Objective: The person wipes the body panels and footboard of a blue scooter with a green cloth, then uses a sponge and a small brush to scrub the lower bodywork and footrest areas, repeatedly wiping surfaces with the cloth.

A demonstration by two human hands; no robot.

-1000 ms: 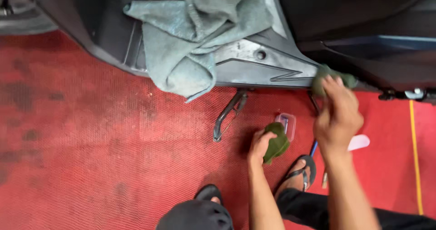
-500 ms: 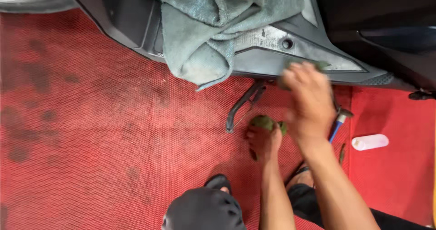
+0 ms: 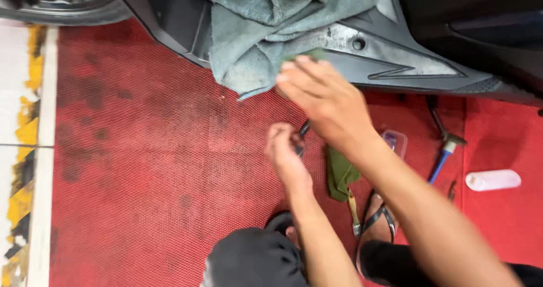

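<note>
Two hands are in view over the red floor mat (image 3: 130,168), beside the grey lower panel of a scooter (image 3: 396,58).

Change since half a second ago: the right hand (image 3: 325,97) has moved left along the panel and now lies at the hanging edge of the grey-green towel (image 3: 271,32), which is draped over the panel. Its fingers are stretched out and close together, pressed flat. A sliver of green shows above the fingertips; I cannot tell whether that is a small cloth under the palm or part of the towel. Judged from this, the wiping contact has travelled along the panel toward the towel.

The left hand (image 3: 285,151) is lower, its fingers curled together near the dark metal stand lever (image 3: 304,133). It was on the green cloth (image 3: 339,174) a moment ago; that cloth now lies loose on the mat just right of the wrist, apart from the hand. Whether the left hand pinches anything I cannot tell.

Containers: one small clear plastic box (image 3: 395,142) on the mat, partly hidden by the right forearm, contents not legible. One white cylinder-shaped bottle (image 3: 493,179) lies on its side, well apart to the right. A blue-handled tool (image 3: 444,154) lies between them.
</note>
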